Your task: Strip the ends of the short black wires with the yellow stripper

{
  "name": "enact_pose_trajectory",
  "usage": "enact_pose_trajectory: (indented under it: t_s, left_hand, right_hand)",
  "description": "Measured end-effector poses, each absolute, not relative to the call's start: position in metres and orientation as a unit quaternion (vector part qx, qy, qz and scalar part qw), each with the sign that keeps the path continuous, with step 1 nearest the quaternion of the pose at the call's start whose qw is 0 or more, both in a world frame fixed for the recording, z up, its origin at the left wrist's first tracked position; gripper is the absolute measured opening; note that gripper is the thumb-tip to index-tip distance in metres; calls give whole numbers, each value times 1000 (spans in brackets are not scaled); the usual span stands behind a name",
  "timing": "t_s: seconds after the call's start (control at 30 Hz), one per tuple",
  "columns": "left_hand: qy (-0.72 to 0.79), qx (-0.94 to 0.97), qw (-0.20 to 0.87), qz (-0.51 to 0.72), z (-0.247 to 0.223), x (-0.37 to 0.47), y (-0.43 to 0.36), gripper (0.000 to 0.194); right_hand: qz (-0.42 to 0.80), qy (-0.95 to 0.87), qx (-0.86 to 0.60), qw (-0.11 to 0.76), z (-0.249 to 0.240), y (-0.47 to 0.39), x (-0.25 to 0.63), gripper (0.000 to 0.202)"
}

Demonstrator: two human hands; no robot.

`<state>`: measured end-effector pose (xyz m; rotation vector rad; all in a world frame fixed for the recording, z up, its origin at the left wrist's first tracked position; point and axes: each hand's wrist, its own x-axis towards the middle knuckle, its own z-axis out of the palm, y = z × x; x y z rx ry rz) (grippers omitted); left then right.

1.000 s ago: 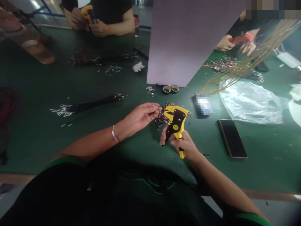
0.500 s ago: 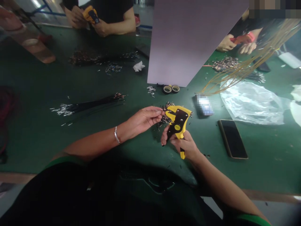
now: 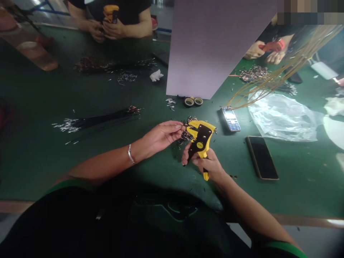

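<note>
My right hand (image 3: pixel 212 166) is wrapped round the handles of a yellow and black wire stripper (image 3: pixel 201 140), whose jaws point left. My left hand (image 3: pixel 163 136) is closed in a pinch right at those jaws, on what looks like a thin wire; the fingertips mostly hide it. Under and behind the jaws lies a pile of short dark wire pieces with shiny ends (image 3: pixel 192 119). To the left, a bundle of black wires (image 3: pixel 104 117) with bright metal tips on one end rests on the green table (image 3: pixel 80 161).
A tall pale panel (image 3: pixel 209 46) stands ahead, with two tape rolls (image 3: pixel 189 102) at its foot. On the right are a keypad phone (image 3: pixel 231 120), a smartphone (image 3: pixel 262 157), a clear plastic bag (image 3: pixel 285 116) and yellowish wires (image 3: pixel 279 73). Co-workers' hands (image 3: pixel 114 29) hold tools across the table.
The whole view has shifted slightly. My hands and the wire stripper keep nearly the same pose. Across the table, a co-worker's yellow tool has turned more upright.
</note>
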<state>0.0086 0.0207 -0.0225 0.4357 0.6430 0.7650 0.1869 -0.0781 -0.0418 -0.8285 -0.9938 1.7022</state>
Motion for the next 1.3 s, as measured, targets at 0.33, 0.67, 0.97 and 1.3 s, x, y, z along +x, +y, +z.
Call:
enact_pose_trajectory:
  t_s: [0.33,0.67,0.97,1.3]
  left_hand:
    - [303,199,853,376,-22,10,20,16]
    - [298,198,858,369,-25,12,16,16]
    - [316,203,853,362,-25,11,17,13]
    - [308,201,859,355,-27,10,19,15]
  right_hand:
    - [714,-398,-318,479,-47,-79,187,38]
    - [724,-396,-304,476,-43,-80,185,37]
    - [704,-404,-323,487,-43,-81,184,31]
    - [685,-407,-329,507,-50,-81,187,23]
